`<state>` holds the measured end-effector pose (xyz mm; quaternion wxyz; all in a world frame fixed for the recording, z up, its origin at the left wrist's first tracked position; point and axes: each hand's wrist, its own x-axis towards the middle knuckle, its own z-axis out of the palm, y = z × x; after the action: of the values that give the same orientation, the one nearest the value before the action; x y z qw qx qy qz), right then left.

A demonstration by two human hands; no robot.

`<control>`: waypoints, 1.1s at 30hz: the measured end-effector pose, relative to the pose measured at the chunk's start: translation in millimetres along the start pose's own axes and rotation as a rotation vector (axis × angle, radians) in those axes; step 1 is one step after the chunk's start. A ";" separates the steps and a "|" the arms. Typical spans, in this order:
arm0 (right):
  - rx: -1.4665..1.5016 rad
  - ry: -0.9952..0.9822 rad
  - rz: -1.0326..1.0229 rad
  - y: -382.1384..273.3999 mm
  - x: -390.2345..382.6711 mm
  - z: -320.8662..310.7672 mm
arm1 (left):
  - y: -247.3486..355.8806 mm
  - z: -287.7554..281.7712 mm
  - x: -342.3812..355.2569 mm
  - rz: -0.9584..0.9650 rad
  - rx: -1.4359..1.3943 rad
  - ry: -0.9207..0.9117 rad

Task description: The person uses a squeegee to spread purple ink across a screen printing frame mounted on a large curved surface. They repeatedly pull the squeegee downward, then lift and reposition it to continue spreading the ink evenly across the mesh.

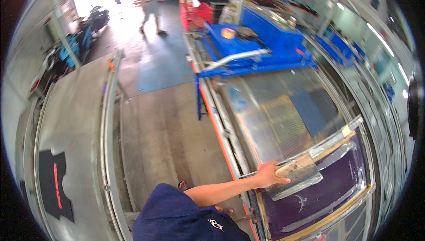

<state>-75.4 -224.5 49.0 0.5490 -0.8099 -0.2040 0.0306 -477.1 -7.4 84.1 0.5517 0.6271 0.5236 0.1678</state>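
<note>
1. Plainly, the print table (283, 108) runs long and glassy from the blue machine (261, 42) toward the person; a second table (71, 121) stands across the aisle with a black shirt (53, 188) on its near end.
2. A framed screen (318, 192) lies at the print table's near end.
3. One hand (268, 174), seemingly the right, grips the squeegee (299, 174) at the screen's far-left edge; the other is unseen.
4. Judged step: an ink stroke is starting; even pressure looks needed next.

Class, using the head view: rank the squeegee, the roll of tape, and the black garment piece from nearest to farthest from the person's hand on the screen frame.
1. squeegee: under the hand.
2. black garment piece: far left table.
3. roll of tape: on the blue machine, far end.
</note>
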 end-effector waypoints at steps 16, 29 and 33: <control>0.401 -1.023 -0.087 -290.5 -371.2 498.1 | -273.4 -375.4 -264.4 -0.199 -0.585 1.262; 0.299 -1.283 -0.228 -453.0 -606.0 739.7 | -345.4 -639.3 -269.1 -0.301 -0.498 1.458; 0.350 -1.280 -0.286 -491.5 -607.4 714.8 | -299.4 -641.4 -310.6 -0.292 -0.641 1.457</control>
<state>-972.6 335.5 103.8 0.4418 -0.4966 -0.5859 0.4636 -1246.5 15.2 153.2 0.2413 0.0969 0.7546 0.6025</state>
